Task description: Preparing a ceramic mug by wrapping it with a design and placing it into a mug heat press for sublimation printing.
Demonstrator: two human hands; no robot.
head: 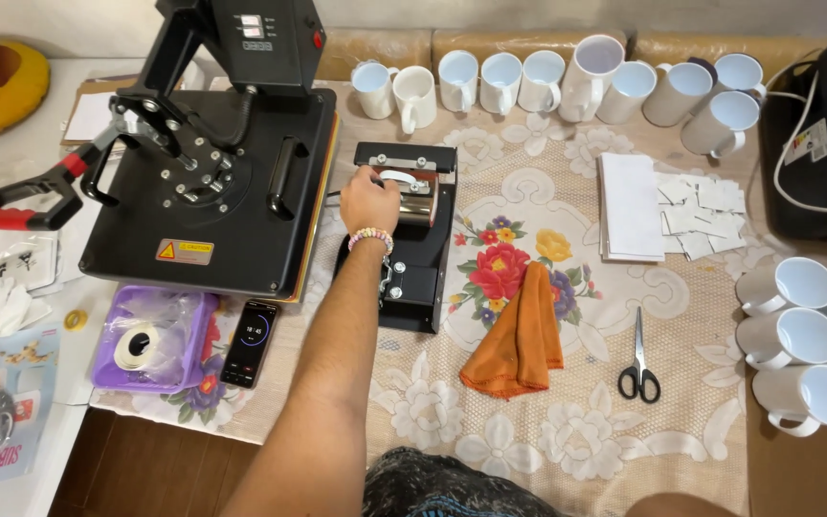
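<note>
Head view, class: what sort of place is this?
Probably a small home workshop for printing mugs: a mug press under the left hand, a flat heat press, and rows of blank white mugs.

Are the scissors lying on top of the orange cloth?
No. The scissors lie on the floral tablecloth, apart from and to the right of the orange cloth.

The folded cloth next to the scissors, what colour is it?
Orange; the cloth shows clearly in the head view, left of the scissors.
</note>
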